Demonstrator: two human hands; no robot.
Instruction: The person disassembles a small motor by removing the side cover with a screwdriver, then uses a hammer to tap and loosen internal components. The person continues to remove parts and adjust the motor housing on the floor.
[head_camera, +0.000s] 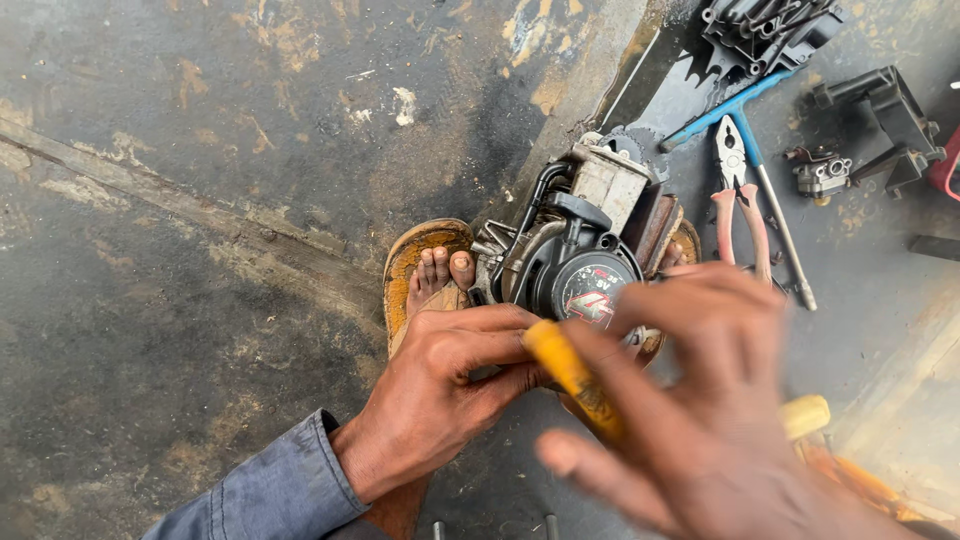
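While the small engine (580, 255) sits on the floor (200, 200) wedged between two sandalled feet so it cannot shift, the left hand (440, 395) pinches a yellow-handled tool (570, 375) against it, and the blurred right hand (700, 400) hovers spread above

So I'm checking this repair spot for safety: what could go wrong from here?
The small engine sits braced between sandalled feet, bare toes right beside it; a slip of the yellow-handled tool could hit them. The right hand is blurred in motion near the left hand, so fingers might be jabbed. The pliers and other loose parts could be kicked.
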